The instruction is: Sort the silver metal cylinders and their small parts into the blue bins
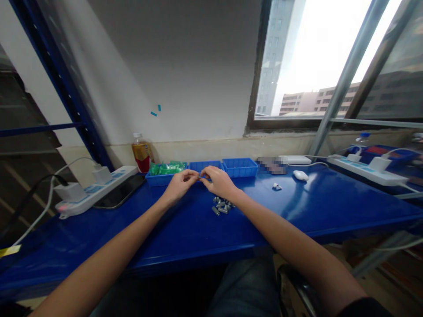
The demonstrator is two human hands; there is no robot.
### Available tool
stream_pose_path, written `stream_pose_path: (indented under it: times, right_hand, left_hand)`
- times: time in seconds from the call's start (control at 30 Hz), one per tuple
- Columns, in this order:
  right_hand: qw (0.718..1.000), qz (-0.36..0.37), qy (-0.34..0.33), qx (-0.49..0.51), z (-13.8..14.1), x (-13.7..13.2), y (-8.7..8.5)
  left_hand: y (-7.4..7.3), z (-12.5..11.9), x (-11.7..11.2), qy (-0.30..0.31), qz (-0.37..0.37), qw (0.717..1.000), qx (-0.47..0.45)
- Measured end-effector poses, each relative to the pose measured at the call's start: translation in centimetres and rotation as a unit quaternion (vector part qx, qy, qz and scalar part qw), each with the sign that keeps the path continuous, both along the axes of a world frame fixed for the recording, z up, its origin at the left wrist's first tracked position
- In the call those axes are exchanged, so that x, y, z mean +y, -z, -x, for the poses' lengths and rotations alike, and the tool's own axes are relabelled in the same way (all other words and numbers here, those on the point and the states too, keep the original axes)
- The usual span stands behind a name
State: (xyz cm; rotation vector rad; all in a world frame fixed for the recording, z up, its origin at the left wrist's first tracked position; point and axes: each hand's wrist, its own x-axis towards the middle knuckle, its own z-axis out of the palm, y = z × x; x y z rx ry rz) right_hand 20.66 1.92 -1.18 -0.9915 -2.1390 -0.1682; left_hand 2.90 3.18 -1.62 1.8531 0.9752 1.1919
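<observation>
My left hand (180, 184) and my right hand (218, 181) meet above the blue table (317, 207), fingertips pinched together on a small metal part (200, 177) between them. Just below my right wrist lies a small heap of several grey metal cylinders (222, 205). Behind the hands stand three blue bins in a row: the left bin (165, 172) holds green packets, the middle bin (202, 166) sits right behind my fingers, and the right bin (240, 167) shows no contents from here.
A white power strip (95, 190) with plugged chargers and a black phone (119, 192) lie at left. A drink bottle (141, 152) stands by the wall. A white mouse (300, 175) and a second power strip (366, 170) sit at right.
</observation>
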Motion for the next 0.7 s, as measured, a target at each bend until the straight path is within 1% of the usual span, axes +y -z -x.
stream_pose_path:
  times: [0.17, 0.3, 0.43, 0.57, 0.7]
  right_hand:
    - [0.999, -0.004, 0.032, -0.011, -0.06, -0.14, -0.09]
    - [0.999, -0.003, 0.035, -0.025, -0.03, -0.25, -0.19]
    - [0.999, 0.005, 0.039, -0.029, 0.13, -0.26, -0.17]
    - [1.000, 0.015, 0.019, -0.019, 0.13, -0.03, 0.02]
    - [1.000, 0.016, 0.007, -0.020, 0.13, -0.05, -0.02]
  left_hand:
    - [-0.10, 0.04, 0.05, 0.002, -0.022, 1.000, 0.011]
    - [-0.18, 0.07, 0.01, 0.003, -0.040, 0.999, 0.037]
    - [-0.29, 0.15, -0.06, -0.006, -0.042, 0.998, 0.049]
    - [-0.28, 0.27, 0.08, -0.024, -0.037, 0.998, 0.042]
    - [-0.44, 0.15, -0.08, -0.029, -0.033, 0.999, 0.025]
